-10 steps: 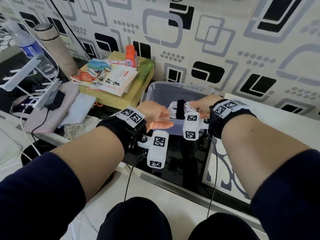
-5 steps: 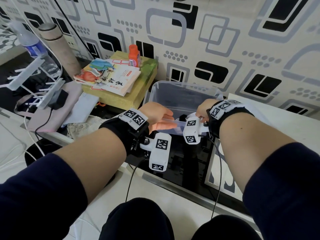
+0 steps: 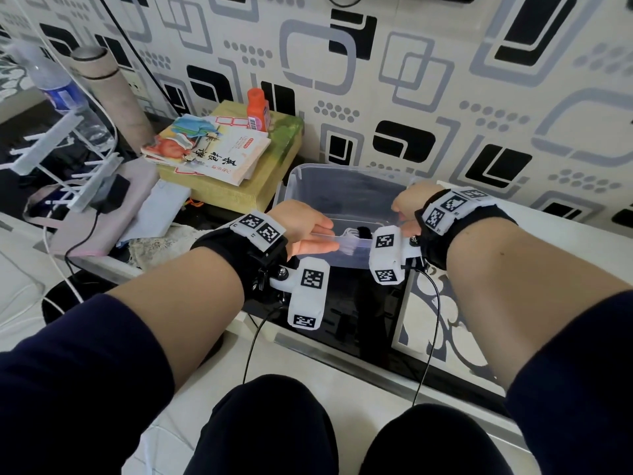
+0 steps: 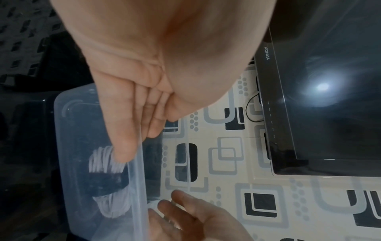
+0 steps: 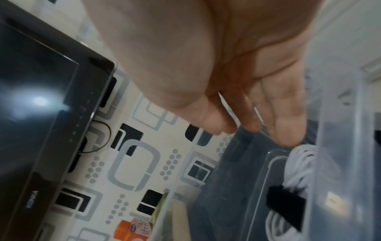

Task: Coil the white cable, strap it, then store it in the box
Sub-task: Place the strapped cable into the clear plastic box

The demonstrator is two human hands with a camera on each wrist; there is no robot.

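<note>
A clear plastic box (image 3: 342, 170) stands on the black glass shelf against the patterned wall. The coiled white cable (image 3: 350, 232) lies inside it, bound by a black strap (image 3: 363, 231). My left hand (image 3: 308, 231) pinches the box's near wall (image 4: 72, 146) between the thumb outside and straight fingers inside. The coil (image 4: 107, 163) and its strap (image 4: 109, 184) show through that wall. My right hand (image 3: 406, 207) hovers over the box's right end, fingers (image 5: 288, 127) relaxed just above the coil (image 5: 301, 163) and strap (image 5: 286, 202). It grips nothing.
Left of the box, books (image 3: 212, 149) and an orange bottle (image 3: 257, 109) sit on a yellow-green block. Further left are a thermos (image 3: 109, 87), a water bottle (image 3: 58, 87) and a white rack (image 3: 68, 159). A black TV screen (image 4: 329, 81) hangs above.
My right hand lowered the strapped coil from above the rim into the box and let it go. The left hand stayed on the near wall.
</note>
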